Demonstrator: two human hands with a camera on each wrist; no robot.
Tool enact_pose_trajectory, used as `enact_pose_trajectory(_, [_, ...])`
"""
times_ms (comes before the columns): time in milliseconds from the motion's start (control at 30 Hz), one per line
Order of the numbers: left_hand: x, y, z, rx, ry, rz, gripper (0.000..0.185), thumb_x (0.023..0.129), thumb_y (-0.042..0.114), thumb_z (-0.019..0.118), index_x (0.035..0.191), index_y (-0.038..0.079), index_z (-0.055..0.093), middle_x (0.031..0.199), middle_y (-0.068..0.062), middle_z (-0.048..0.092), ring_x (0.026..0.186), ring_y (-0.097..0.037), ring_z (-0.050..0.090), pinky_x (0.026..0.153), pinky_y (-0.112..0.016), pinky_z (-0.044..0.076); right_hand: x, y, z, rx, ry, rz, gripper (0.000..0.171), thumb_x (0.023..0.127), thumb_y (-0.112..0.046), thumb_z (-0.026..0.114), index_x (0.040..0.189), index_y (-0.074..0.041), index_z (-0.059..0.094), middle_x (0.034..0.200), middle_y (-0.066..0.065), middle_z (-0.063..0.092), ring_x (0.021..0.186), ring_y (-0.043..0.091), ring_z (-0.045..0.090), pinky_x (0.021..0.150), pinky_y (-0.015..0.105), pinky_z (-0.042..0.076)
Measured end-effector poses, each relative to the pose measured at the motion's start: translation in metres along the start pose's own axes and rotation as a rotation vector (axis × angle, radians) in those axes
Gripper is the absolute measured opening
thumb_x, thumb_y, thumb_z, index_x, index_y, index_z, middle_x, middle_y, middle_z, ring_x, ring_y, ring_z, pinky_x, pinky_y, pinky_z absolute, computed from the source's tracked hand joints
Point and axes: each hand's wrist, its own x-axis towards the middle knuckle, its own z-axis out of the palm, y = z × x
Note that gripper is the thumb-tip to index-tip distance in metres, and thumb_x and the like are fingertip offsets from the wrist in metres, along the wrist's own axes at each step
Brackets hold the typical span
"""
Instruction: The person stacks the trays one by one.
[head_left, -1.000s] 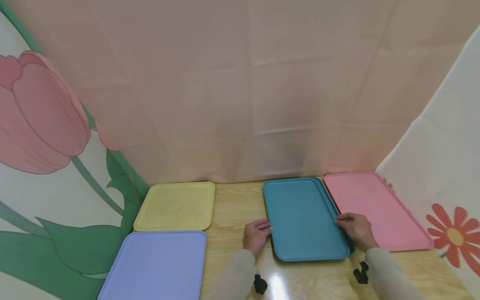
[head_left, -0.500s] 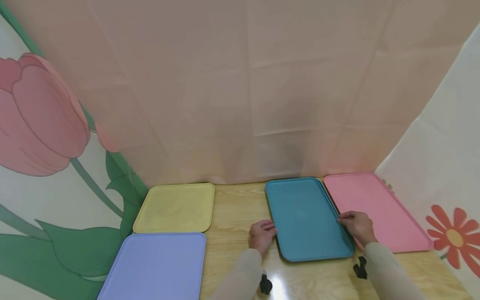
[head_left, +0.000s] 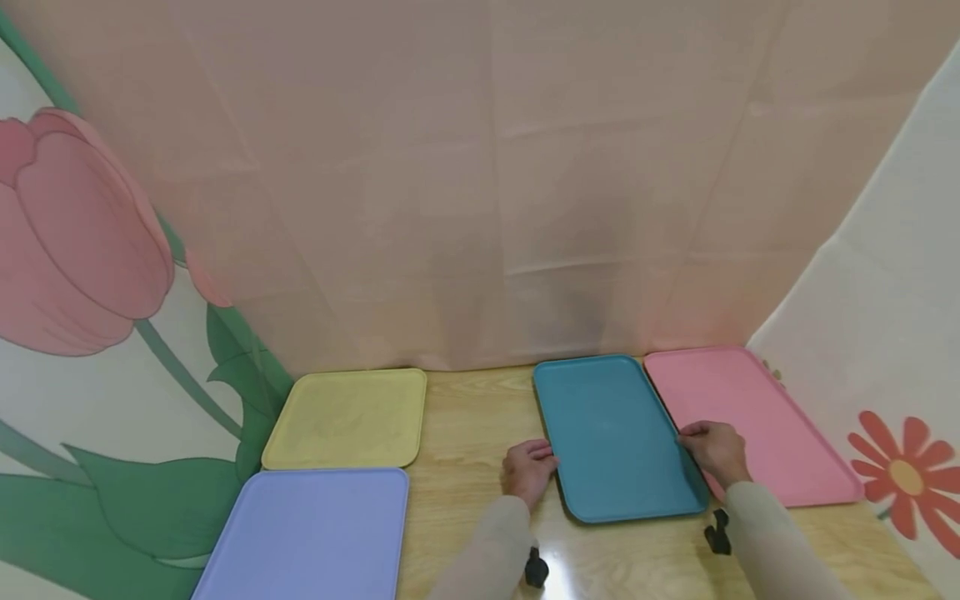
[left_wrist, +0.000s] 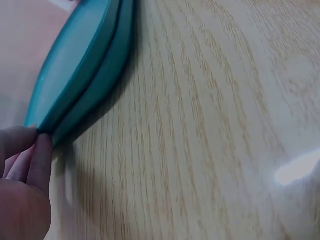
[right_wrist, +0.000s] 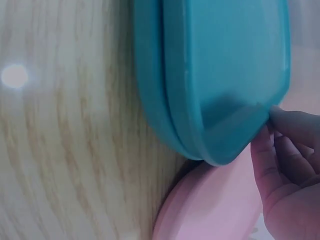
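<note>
Two blue-green trays lie stacked; the upper tray [head_left: 622, 437] covers the lower one almost fully in the head view. Both rims show in the wrist views, where the lower tray [right_wrist: 149, 95] rests on the table. My left hand [head_left: 528, 472] pinches the upper tray's left edge between thumb and fingers. On the opposite edge my right hand [head_left: 714, 452] pinches the rim, thumb above and fingers beneath it. A pink tray [head_left: 742, 417] lies right beside the stack, under my right hand.
On the left of the wooden table [head_left: 465, 450] lie a yellow tray [head_left: 348, 417] and a lavender tray [head_left: 311, 533] in front of it. A pinkish-beige cloth [head_left: 450, 183] hangs behind; flower-printed sheets flank both sides.
Both hands have shifted the upper blue-green tray slightly right, so the lower tray's right edge, visible earlier, is now covered. The other trays stay put.
</note>
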Motion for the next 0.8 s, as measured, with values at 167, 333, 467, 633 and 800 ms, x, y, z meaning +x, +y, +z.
enact_pose_trajectory(167, [0.0004,0.0013,0.0012,0.032,0.021,0.016,0.023,0.075,-0.002,0.081,0.097,0.004,0.077,0.084,-0.002,0.076,0.077,-0.008,0.070,0.069,-0.021,0.057,0.0006,0.0006,0.0014,0.006,-0.008,0.008,0.016,0.090,-0.009,0.071,0.093,0.006,0.071,0.086,0.017,0.071,0.078,0.031,0.065,0.058,0.033,0.050])
enact_pose_trajectory(333, [-0.0003,0.0026,0.0015,0.023,0.018,0.026,0.023,0.075,-0.003,0.081,0.097,0.003,0.077,0.084,-0.003,0.075,0.077,-0.009,0.070,0.069,-0.021,0.057,0.0000,0.0004,0.0011,0.006,-0.014,0.026,0.016,0.091,-0.010,0.070,0.093,0.007,0.071,0.087,0.018,0.071,0.078,0.031,0.064,0.057,0.034,0.050])
enact_pose_trajectory(467, [-0.0012,0.0027,0.0018,0.016,0.002,0.019,0.023,0.076,-0.002,0.081,0.098,0.003,0.076,0.085,-0.003,0.075,0.078,-0.010,0.070,0.069,-0.022,0.058,-0.0015,-0.0005,-0.0009,0.004,-0.020,0.040,0.017,0.092,-0.010,0.070,0.094,0.007,0.071,0.086,0.018,0.070,0.078,0.031,0.064,0.058,0.036,0.051])
enact_pose_trajectory(633, [-0.0014,0.0027,0.0031,-0.006,-0.007,0.017,0.025,0.075,-0.004,0.081,0.099,0.000,0.075,0.086,-0.006,0.075,0.078,-0.012,0.071,0.069,-0.023,0.059,-0.0026,-0.0024,-0.0032,-0.004,-0.036,0.048,0.017,0.092,-0.010,0.070,0.094,0.008,0.070,0.086,0.018,0.070,0.078,0.030,0.063,0.060,0.035,0.051])
enact_pose_trajectory(800, [-0.0010,0.0032,0.0028,-0.016,-0.004,0.025,0.026,0.074,-0.006,0.082,0.098,-0.002,0.075,0.085,-0.008,0.075,0.078,-0.012,0.071,0.069,-0.024,0.059,0.0001,-0.0049,-0.0050,0.008,-0.069,0.060,0.018,0.091,-0.009,0.070,0.095,0.009,0.069,0.088,0.020,0.069,0.080,0.032,0.064,0.063,0.040,0.054])
